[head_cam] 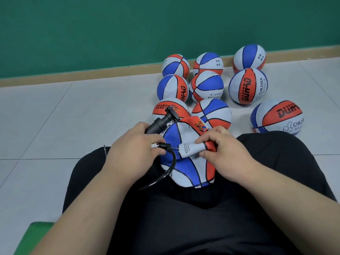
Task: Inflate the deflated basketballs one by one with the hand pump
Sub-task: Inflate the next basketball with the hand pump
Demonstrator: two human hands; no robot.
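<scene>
At mid-frame, left hand (136, 144) grips pump (160, 122) and hose end (163, 145); right hand (226, 150) pinches the flat ball (185, 168). A slanted push could bend the needle.

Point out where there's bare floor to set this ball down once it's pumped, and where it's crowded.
Bare: the floor tiles left of the inflated basketballs, between baseboard and left knee; also a patch right of them by the wall. Crowded: the ball cluster, and the lap, taken by the deflated basketball, hand pump, left hand and right hand.
</scene>
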